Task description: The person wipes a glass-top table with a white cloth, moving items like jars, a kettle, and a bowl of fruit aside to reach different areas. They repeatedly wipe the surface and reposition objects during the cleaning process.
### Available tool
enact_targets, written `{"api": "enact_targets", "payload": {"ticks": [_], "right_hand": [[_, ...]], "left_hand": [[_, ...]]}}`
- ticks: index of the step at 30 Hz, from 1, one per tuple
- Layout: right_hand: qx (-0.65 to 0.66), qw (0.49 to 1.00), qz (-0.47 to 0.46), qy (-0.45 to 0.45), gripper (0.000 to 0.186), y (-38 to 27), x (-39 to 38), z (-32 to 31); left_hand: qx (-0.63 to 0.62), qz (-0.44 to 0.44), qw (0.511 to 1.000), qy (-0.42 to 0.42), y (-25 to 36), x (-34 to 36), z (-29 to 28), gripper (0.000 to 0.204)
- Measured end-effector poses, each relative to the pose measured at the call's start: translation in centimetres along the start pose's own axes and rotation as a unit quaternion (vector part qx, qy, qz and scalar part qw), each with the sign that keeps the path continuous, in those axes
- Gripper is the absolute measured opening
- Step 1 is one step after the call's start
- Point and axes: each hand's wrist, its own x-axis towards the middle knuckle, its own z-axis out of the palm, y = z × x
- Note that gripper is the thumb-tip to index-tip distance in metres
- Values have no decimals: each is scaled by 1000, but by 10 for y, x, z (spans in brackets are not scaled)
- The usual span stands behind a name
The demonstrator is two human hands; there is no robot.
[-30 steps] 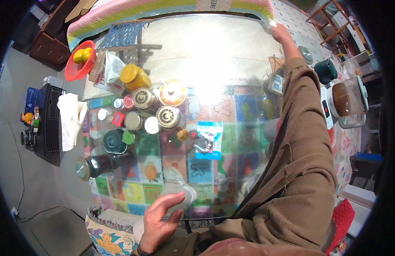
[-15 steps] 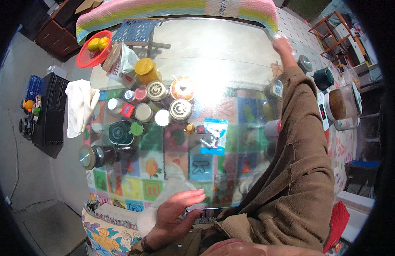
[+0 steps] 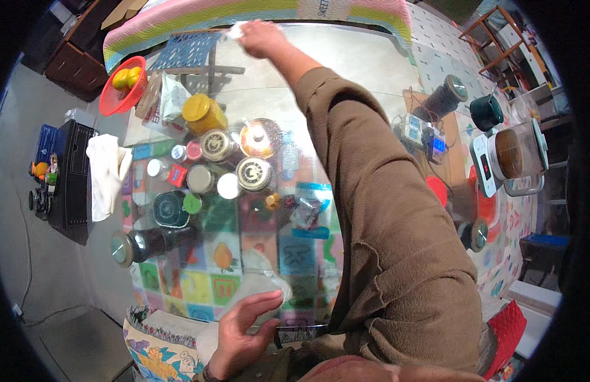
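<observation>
White wad (image 3: 236,31) pokes from the right of the hands (image 3: 263,40), arm (image 3: 387,204) outstretched.

red basket (image 3: 112,100) with yellow fruit (image 3: 127,78) | black cabinet (image 3: 76,172) | glass vessel (image 3: 525,151), possibly a kettle

A white cloth (image 3: 236,30) pokes from the right hand (image 3: 262,39), far across the table (image 3: 352,60).

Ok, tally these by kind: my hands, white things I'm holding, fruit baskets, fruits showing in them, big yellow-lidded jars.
Hands: 2
White things held: 1
Fruit baskets: 1
Fruits showing: 2
Big yellow-lidded jars: 1
Total: 7
</observation>
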Motion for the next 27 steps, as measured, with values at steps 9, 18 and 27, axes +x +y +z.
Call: {"api": "enact_targets", "payload": {"ticks": [9,18,27], "right_hand": [[-57,960,263,-78,79,303,-95,-55],[-138,912,348,-167,85,391,-145,-97],[-54,980,165,-100,74,244,-32,-18]], "left_hand": [[-63,-124,990,-3,-25,3,-6,44],[-38,-29,984,174,-27,8,0,28],[-108,98,985,96,-20,2,6,23]]}}
